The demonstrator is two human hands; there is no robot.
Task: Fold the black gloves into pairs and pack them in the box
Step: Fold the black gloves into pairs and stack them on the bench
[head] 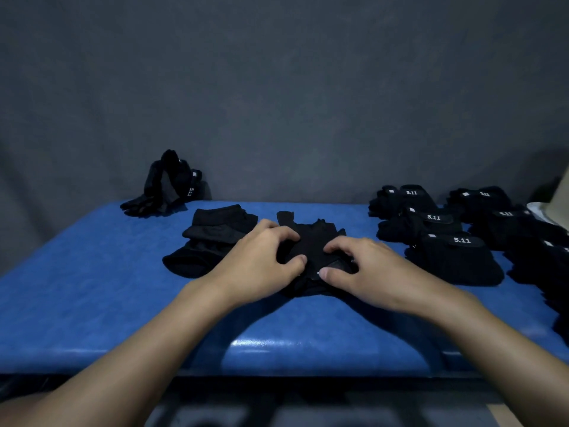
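Note:
A black glove (311, 241) lies in the middle of the blue table (92, 288), its fingers pointing away from me. My left hand (261, 263) grips its left side with curled fingers and thumb. My right hand (360, 266) pinches its right side near the cuff. Just left of my hands lies a stack of black gloves (212, 238). Several folded gloves with white "5.11" labels (446, 235) lie in rows on the right. Loose black gloves (166, 186) lean against the wall at the back left.
A grey fabric backdrop (277, 87) stands right behind the table. At the far right edge a pale object (551, 204), possibly the box, is partly cut off. The table's front edge (277, 359) runs below my forearms.

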